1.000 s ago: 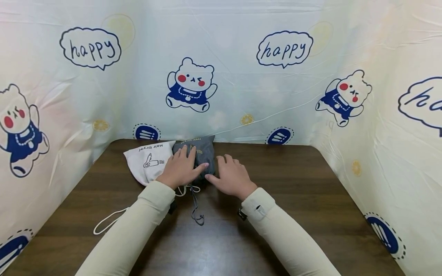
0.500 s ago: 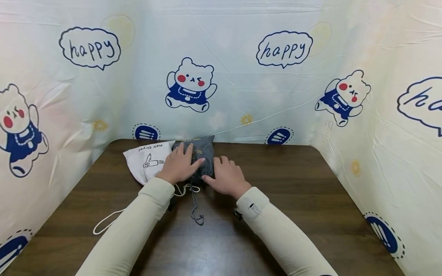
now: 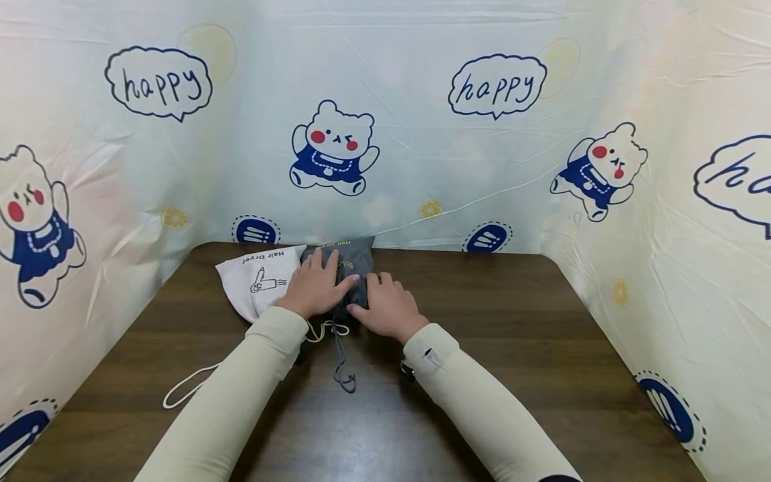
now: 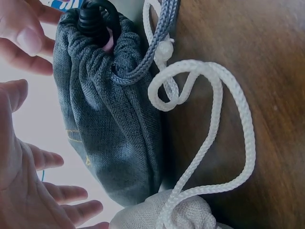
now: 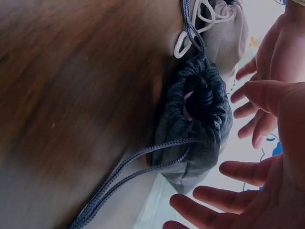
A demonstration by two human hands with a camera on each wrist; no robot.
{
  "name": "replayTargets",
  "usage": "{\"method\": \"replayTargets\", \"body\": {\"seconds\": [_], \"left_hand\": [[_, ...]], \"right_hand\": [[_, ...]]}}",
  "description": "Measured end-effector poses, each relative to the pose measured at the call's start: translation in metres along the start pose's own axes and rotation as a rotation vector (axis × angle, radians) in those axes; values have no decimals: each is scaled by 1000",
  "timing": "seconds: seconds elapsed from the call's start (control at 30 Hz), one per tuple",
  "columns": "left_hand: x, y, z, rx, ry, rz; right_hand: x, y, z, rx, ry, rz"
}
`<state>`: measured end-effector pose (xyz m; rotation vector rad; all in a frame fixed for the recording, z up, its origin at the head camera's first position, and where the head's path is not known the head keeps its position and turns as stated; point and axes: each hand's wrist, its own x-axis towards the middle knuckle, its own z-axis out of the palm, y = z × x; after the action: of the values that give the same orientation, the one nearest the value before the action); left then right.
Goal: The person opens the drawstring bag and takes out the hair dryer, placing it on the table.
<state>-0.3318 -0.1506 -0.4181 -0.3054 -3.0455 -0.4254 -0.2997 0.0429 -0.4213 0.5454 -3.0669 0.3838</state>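
Note:
A dark grey drawstring bag [image 3: 361, 258], printed "Hair Dryer", lies at the table's far edge. My left hand [image 3: 313, 288] is over its left part, fingers spread and straight. At the bag's right edge is my right hand [image 3: 390, 308], fingers relaxed. A white drawstring bag [image 3: 237, 281] with a hair dryer drawing lies left of the grey one, partly behind my left hand. In the right wrist view, the grey bag's gathered mouth shows a black ribbed piece [image 5: 204, 101] and a bit of pink [image 5: 187, 107]. Neither hand grips the cloth.
Grey cords [image 3: 343, 368] trail from the grey bag toward the front of the brown wooden table [image 3: 512, 321]. A white cord loop [image 3: 175, 395] lies beside my left forearm. A printed curtain [image 3: 409, 167] hangs around the table's back and sides.
My right hand has moved left, up to the grey bag's edge. My left hand has shifted slightly left over the grey bag. Both bags lie in the same place.

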Motion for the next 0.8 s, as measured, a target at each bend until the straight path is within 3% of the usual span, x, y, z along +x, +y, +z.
{"method": "replayTargets", "body": {"seconds": [0.27,0.8], "left_hand": [[3,1,-4,-8,20,-10],[17,-5,2,-47,-63,-25]], "right_hand": [[7,-5,3,27,-9,28],[18,-14,8,101,-7,46]]}}
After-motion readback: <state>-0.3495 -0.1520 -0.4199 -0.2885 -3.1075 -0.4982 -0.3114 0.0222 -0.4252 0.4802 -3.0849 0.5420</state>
